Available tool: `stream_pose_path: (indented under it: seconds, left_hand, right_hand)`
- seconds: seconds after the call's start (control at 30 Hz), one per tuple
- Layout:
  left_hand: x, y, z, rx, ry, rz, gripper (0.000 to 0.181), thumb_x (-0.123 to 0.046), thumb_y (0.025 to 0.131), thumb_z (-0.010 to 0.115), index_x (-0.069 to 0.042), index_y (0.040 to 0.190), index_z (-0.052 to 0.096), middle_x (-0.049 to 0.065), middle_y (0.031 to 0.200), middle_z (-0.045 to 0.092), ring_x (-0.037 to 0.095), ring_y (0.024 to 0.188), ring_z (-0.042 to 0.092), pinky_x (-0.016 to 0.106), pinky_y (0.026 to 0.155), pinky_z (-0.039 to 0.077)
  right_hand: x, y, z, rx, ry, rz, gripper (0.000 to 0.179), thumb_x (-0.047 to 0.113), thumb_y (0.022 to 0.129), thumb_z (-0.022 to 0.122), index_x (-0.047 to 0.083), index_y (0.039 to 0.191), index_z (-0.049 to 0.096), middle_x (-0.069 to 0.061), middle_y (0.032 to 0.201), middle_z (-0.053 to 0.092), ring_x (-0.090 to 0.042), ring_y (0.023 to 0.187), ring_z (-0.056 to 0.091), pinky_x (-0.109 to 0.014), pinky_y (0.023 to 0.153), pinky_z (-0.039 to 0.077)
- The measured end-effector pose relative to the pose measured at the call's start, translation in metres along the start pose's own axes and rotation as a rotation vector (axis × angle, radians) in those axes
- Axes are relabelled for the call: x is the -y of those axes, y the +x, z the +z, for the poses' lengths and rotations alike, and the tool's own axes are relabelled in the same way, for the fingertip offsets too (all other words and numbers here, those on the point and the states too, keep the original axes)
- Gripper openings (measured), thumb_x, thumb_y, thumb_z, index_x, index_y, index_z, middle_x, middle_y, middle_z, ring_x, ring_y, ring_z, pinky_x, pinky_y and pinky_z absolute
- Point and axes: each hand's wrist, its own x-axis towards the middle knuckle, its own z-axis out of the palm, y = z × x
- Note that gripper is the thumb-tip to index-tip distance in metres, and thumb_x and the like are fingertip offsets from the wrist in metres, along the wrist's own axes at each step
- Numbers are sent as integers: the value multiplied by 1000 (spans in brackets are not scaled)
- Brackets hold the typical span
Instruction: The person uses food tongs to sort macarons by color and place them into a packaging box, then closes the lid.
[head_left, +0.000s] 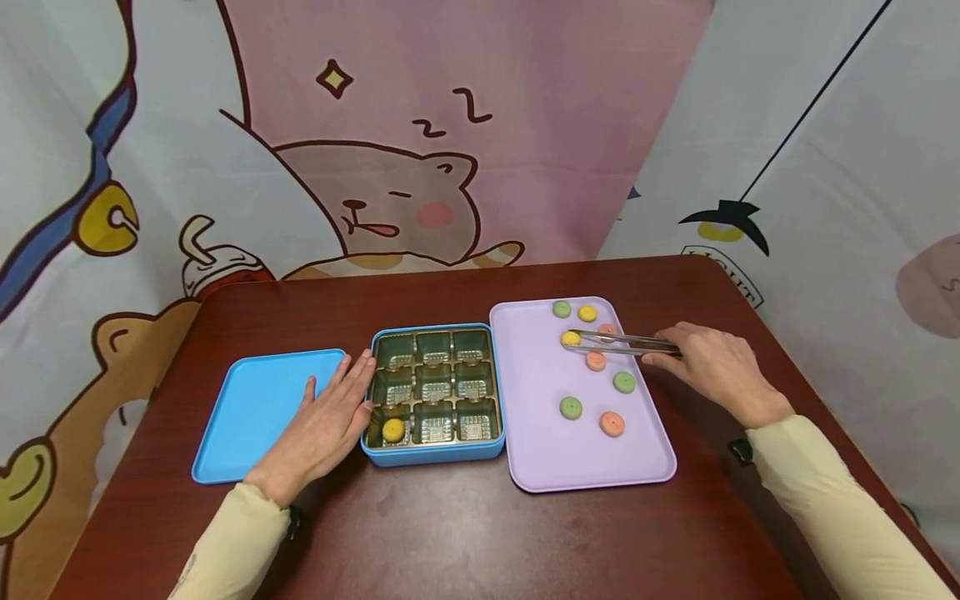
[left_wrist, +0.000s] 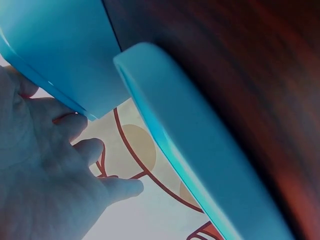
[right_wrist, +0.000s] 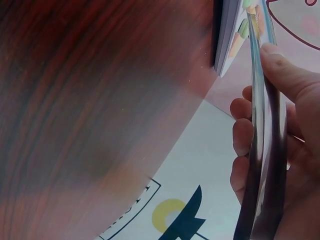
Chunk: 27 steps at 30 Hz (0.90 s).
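Gripping a pair of slim, shiny metal tongs (head_left: 651,339), the right hand (head_left: 712,367) has its thumb along one side and its fingers curled round the other. The tips straddle a small, round yellow disc (head_left: 571,338) on the far part of the pale lilac rectangular tray (head_left: 532,454); whether they press it firmly I can't tell from here.

I'd want the tips level and set at the disc's widest part, squeezed just enough to stop it slipping; too hard a pinch on a rounded edge could shoot it sideways. There's a crowd to mind, too: one flat, round peach-orange disc (head_left: 607,331) lies right by the upper arm of the tongs, and another round peach-orange piece (head_left: 596,362) sits just beside the lower one. A straight rise looks safer than a drag.

The left hand (head_left: 321,433), holding nothing, has its fingers loosely straight and spread, their tips against the side of the square blue box (head_left: 435,456) with gold-toned compartments. That light touch seems about right for steadying it, provided it doesn't shove the box into the tray.
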Motion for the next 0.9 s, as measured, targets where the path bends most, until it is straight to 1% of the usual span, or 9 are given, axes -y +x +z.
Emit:
stream_pose_path:
  seconds: [0.23,0.43,0.57,0.9]
  left_hand:
    - [0,-1,1,2,-18,-9,61,-30,112,37,-8,166,19,5,173,13,36,158,13,76,116,10]
    - [0,1,0,-2,-16,-7,62,-29,112,38,-7,166,19,7,173,15,36,158,14,76,116,11]
    - [0,1,0,-4,-18,-2,61,-29,112,39,-6,166,19,8,173,16,37,158,14,75,116,12]
    - [0,0,1,-3,-35,5,61,-28,112,39,-5,166,19,9,173,14,37,158,13,74,117,12]
  right_hand:
    - [2,-2,-3,-31,-4,4,42,39,85,86,6,110,76,-4,86,68,-18,61,51,-32,46,39]
    - [10,-7,-9,-47,8,2,42,37,84,87,6,112,76,-3,82,65,-16,60,49,-31,46,37]
    - [19,-10,-13,-81,15,-19,43,35,83,89,6,111,77,-2,81,64,-15,59,48,-30,45,37]
    - [47,-12,-23,-184,48,-118,36,32,80,90,8,105,77,3,76,60,-10,57,44,-26,44,33]
